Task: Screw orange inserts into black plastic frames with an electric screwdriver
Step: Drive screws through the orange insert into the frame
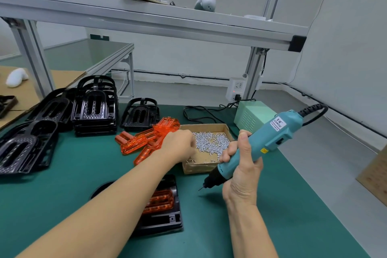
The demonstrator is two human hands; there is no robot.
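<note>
Reaching into screw box [207, 146], left hand [180, 145] fingers curled, grip hidden (can't tell); right hand [240, 165] clamps stiff, weighty screwdriver [261, 140] mid-barrel; screws tiny, slippery.

The left forearm stretches forward, its hand [178, 146] knuckles-up with fingers curled downward, their tips hidden. The right hand [240, 165] stands upright, fingers wrapped around a tool's handle, thumb raised along it.

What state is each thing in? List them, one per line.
Screwdriver: held tilted in right hand, tip off the mat.
Left hand: reaching into screw box, fingers hidden.
Frame: flat on mat, orange insert seated.
Spare inserts: loose pile.
Spare frames: stacked.
</note>
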